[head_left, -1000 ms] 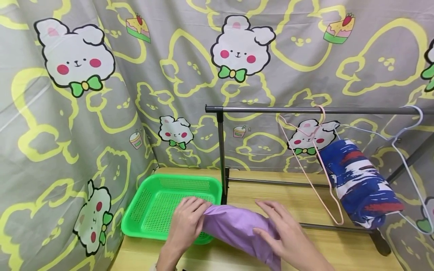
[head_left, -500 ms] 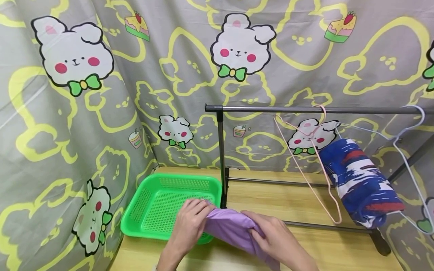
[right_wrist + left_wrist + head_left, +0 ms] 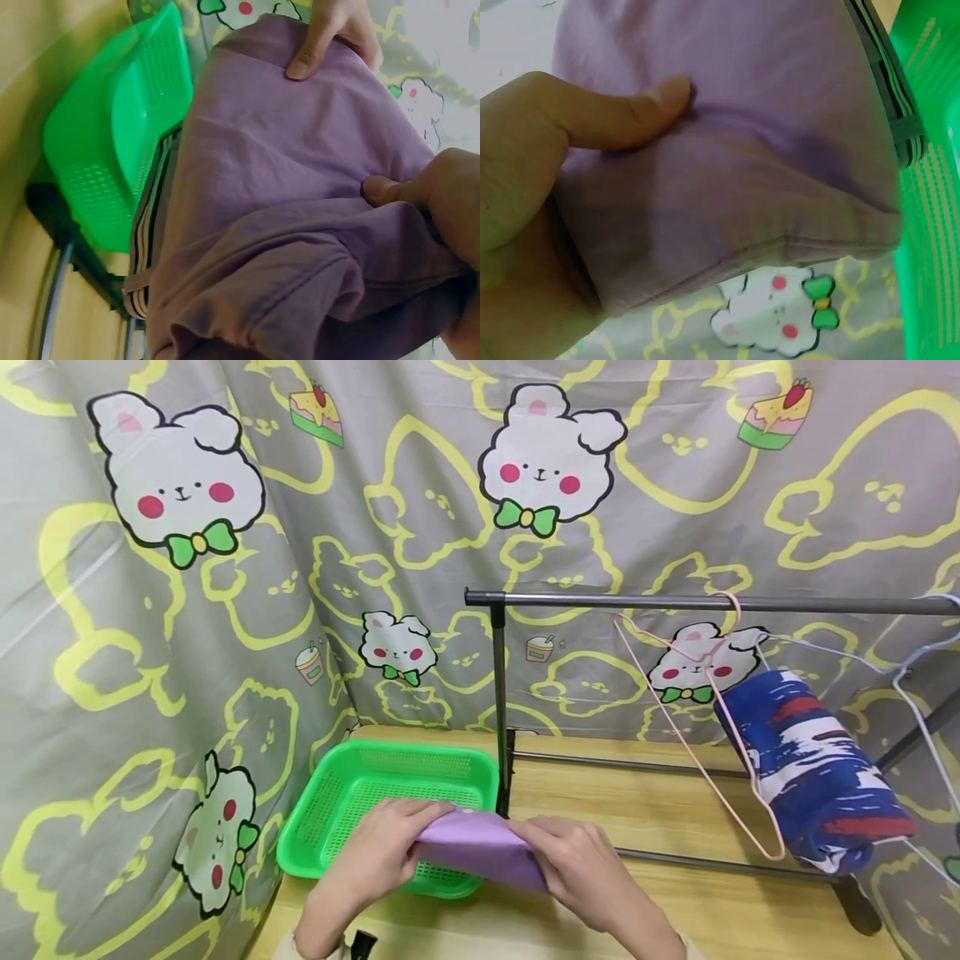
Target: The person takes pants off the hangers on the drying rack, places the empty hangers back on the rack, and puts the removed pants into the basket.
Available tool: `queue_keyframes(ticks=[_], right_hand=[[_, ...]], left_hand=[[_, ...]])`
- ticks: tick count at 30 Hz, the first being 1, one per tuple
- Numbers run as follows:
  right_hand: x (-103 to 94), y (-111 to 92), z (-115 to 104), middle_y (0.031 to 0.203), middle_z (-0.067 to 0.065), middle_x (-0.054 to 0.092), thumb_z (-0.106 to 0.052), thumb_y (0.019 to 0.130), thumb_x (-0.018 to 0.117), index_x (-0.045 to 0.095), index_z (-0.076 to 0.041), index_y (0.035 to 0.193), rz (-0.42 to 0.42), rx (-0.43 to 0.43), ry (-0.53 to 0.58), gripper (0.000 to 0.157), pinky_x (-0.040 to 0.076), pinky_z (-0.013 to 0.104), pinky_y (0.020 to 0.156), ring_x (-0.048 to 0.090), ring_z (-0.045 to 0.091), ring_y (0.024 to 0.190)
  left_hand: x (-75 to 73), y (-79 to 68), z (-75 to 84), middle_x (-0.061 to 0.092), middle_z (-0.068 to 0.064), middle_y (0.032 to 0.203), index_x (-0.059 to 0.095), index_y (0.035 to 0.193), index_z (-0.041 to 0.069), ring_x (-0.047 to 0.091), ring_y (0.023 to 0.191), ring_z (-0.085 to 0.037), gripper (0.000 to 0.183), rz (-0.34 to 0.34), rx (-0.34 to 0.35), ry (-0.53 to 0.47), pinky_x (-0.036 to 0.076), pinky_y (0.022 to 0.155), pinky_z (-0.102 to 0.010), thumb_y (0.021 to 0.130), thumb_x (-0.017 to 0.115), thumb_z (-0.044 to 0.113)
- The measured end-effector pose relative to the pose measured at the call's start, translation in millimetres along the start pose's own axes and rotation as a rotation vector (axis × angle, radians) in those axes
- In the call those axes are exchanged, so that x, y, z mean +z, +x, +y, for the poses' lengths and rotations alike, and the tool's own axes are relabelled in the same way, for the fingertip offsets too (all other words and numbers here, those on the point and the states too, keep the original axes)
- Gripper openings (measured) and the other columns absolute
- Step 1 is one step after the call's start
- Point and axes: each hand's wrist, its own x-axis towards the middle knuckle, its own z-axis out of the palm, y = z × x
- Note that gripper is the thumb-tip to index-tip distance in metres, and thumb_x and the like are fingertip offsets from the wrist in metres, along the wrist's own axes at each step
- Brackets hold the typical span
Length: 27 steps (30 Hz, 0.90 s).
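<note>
Between my two hands is a pair of purple pants (image 3: pixel 480 847), held up in front of me; a striped waistband (image 3: pixel 154 217) with a belt loop shows along one edge in the right wrist view. My left hand (image 3: pixel 378 852) grips one side, its thumb lying across the cloth in the left wrist view. The opposite side is pinched by my right hand (image 3: pixel 588 868), thumb pressed into the fabric, which bunches near it. In the head view most of the cloth's near face is foreshortened, and the fingers behind it are hidden.
A green plastic basket (image 3: pixel 296 835) stands behind my left hand on the wooden table (image 3: pixel 592 927). To the right is a metal clothes rack (image 3: pixel 600 602) carrying a pink hanger (image 3: pixel 675 735) and a light hanger (image 3: pixel 911 710) with blue, white and red cloth (image 3: pixel 817 768). A patterned curtain (image 3: pixel 435 410) encloses the back and left.
My right hand, loose beside the purple cloth a second ago, has taken hold of its edge. Both hands have shifted left, and the cloth is now lifted and held flatter between them.
</note>
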Motion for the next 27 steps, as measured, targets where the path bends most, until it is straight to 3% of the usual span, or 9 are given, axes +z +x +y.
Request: queue_keyframes(ticks=[5, 10, 12, 19, 24, 27], right_hand=[[20.1, 28, 5, 0.107, 0.000, 0.068, -0.005, 0.080, 0.068, 0.065, -0.018, 0.122, 0.063, -0.085, -0.073, 0.044, 0.057, 0.033, 0.068, 0.067, 0.016, 0.089], [53.9, 48, 16, 0.107, 0.002, 0.068, -0.002, 0.072, 0.076, 0.066, -0.015, 0.119, 0.111, -0.140, -0.142, 0.050, 0.056, 0.035, 0.073, 0.067, 0.020, 0.092], [67.1, 55, 19, 0.107, 0.004, 0.068, -0.004, 0.074, 0.074, 0.065, -0.014, 0.120, 0.131, -0.163, -0.171, 0.048, 0.056, 0.037, 0.077, 0.066, 0.022, 0.094], [110.7, 82, 29, 0.109, 0.003, 0.068, -0.005, 0.095, 0.045, 0.066, -0.016, 0.121, 0.205, -0.237, -0.266, 0.035, 0.052, 0.034, 0.080, 0.064, 0.019, 0.095], [141.7, 95, 36, 0.112, 0.001, 0.067, -0.016, 0.099, 0.046, 0.065, -0.017, 0.122, 0.175, -0.283, -0.309, 0.030, 0.051, 0.036, 0.081, 0.063, 0.019, 0.100], [159.3, 98, 40, 0.113, 0.001, 0.068, -0.019, 0.098, 0.047, 0.066, -0.017, 0.121, 0.174, -0.317, -0.329, 0.030, 0.049, 0.039, 0.084, 0.062, 0.020, 0.103]], left_hand=[[-11.2, 4.1, -20.6, 0.069, 0.002, 0.106, 0.061, 0.124, 0.028, 0.067, 0.084, -0.018, 0.071, 0.031, -0.035, 0.028, 0.054, 0.070, -0.037, 0.061, 0.076, -0.001], [-2.1, 2.2, -49.1, 0.070, -0.002, 0.103, 0.064, 0.123, 0.025, 0.067, 0.077, -0.021, 0.067, 0.045, -0.070, 0.049, 0.053, 0.057, -0.036, 0.063, 0.080, 0.001], [4.1, -1.3, -62.9, 0.070, -0.004, 0.105, 0.065, 0.123, 0.023, 0.068, 0.081, -0.025, 0.065, 0.084, -0.077, 0.062, 0.054, 0.059, -0.039, 0.063, 0.081, 0.001], [23.2, -13.2, -110.8, 0.066, -0.010, 0.117, 0.066, 0.121, 0.017, 0.063, 0.104, -0.033, 0.060, 0.239, -0.068, 0.067, 0.052, 0.078, -0.050, 0.066, 0.083, 0.003], [35.0, -29.0, -129.6, 0.066, -0.008, 0.116, 0.066, 0.122, 0.015, 0.062, 0.106, -0.032, 0.066, 0.266, -0.095, 0.096, 0.046, 0.087, -0.056, 0.061, 0.084, -0.002], [43.6, -36.1, -136.9, 0.066, -0.008, 0.116, 0.066, 0.122, 0.015, 0.061, 0.107, -0.032, 0.070, 0.249, -0.144, 0.121, 0.042, 0.090, -0.059, 0.058, 0.085, -0.004]])
